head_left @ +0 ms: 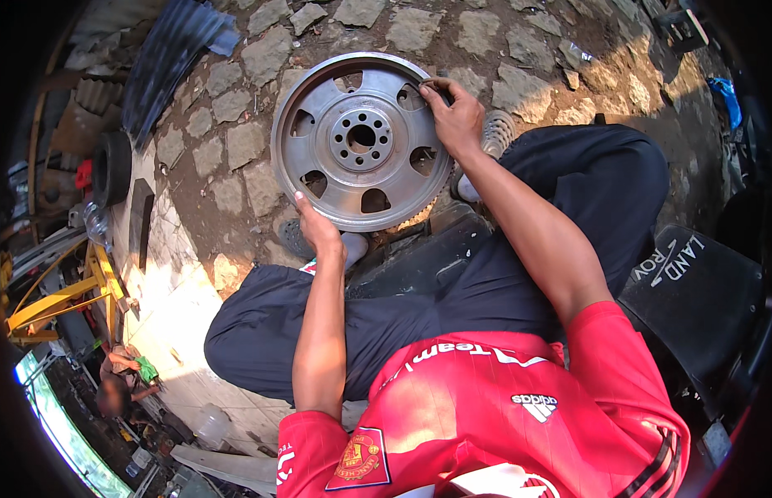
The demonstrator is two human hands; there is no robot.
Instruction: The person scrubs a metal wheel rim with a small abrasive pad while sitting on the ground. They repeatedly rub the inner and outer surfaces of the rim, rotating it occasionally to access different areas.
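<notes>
A large round metal flywheel (400, 143) is held up in front of my knees, its flat face turned toward me. Its hub has a centre hole ringed by several bolt holes, and rounded windows run around the disc. My left hand (321, 229) grips the lower left rim, thumb on the face, the other fingers hidden behind the edge. At the upper right, the fingers of my right hand (458, 118) are bent over the rim by one of the windows. Teeth show along the lower right edge.
Below the flywheel is a dark, scuffed box-like thing (415, 257) between my legs. Stone paving (265, 54) lies ahead. To the left are a tyre (113, 169), a yellow metal frame (66, 299), corrugated sheet (166, 62) and another person (124, 373) holding green cloth.
</notes>
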